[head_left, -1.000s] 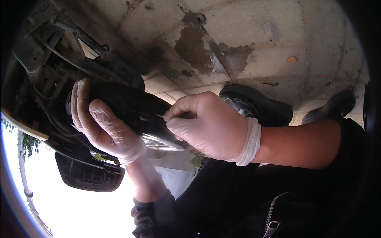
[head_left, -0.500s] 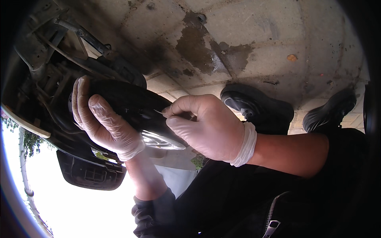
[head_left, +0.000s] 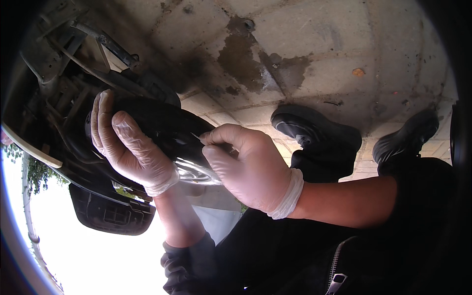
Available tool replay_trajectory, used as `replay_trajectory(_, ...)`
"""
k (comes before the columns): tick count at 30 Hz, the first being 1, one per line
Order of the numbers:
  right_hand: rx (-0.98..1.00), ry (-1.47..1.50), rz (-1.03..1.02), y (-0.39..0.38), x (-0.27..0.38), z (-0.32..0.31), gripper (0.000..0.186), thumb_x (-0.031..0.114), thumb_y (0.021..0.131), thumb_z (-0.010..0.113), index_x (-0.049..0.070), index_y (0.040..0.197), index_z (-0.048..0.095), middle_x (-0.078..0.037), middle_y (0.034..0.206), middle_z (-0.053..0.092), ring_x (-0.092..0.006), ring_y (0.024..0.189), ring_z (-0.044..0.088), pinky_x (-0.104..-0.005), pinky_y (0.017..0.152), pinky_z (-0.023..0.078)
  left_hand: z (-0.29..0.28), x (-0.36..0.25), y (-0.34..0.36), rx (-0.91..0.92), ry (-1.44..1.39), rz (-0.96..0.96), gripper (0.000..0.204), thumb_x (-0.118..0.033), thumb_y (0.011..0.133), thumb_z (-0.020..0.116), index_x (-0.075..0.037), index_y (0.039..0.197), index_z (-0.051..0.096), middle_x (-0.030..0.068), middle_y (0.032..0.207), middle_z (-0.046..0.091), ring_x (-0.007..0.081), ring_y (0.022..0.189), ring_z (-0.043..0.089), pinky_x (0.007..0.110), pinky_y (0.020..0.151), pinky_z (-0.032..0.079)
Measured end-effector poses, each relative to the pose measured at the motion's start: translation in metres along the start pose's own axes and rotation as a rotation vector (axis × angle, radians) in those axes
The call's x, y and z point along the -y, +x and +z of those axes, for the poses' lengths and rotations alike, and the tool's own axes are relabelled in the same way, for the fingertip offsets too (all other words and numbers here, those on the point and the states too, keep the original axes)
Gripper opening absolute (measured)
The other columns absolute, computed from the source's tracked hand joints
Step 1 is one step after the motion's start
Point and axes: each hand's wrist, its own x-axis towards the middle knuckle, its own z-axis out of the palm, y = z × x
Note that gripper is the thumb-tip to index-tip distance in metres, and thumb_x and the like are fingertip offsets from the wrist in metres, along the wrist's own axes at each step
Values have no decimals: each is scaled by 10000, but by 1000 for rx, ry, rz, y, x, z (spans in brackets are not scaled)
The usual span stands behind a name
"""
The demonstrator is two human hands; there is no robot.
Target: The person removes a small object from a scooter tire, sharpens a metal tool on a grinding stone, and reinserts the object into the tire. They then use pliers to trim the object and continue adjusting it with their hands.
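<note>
The white-gloved right hand (head_left: 250,169) pinches a thin pale sliver (head_left: 195,135); slipping could scratch the black curved panel (head_left: 167,125). The white-gloved left hand (head_left: 132,153) is half open.

Lower left washed out to plain white by strong light. Ground (head_left: 324,34) dimly lit, darkened by shadow toward upper left. Dark clothes (head_left: 285,246) nearly lost in black. Bright glare thrown back by shiny panel (head_left: 194,172). Left forearm (head_left: 179,216) covered by pale haze. Right hand (head_left: 250,172) slightly blurred. Picture ringed by black, blue-tinged at left.
</note>
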Motion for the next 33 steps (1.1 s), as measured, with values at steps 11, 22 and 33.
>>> replay_trajectory(11,-112,-27,-195,-7,-21,20,223,48,937,661,-47,1138,650,-114,951,714,-135,838,666,-250,771,532,0,6,3,-33,-32,-5,373,-324,1037,570,-31,1252,655,95,1297,580,195,1208,557,324,1056,431)
replay_trajectory(22,259,-327,-238,28,8,-33,188,77,910,671,-51,1044,700,-171,881,739,-219,764,720,-295,715,558,1,5,2,-39,-148,-58,393,-336,1032,579,-34,1275,642,80,1302,560,169,1198,568,299,1048,449)
replay_trajectory(33,477,-162,154,52,36,-42,235,114,900,634,-70,1029,703,-135,815,710,-172,633,645,-276,599,516,1,6,3,-36,-80,-12,386,-330,1041,564,-31,1273,637,86,1297,572,176,1197,563,315,1052,440)
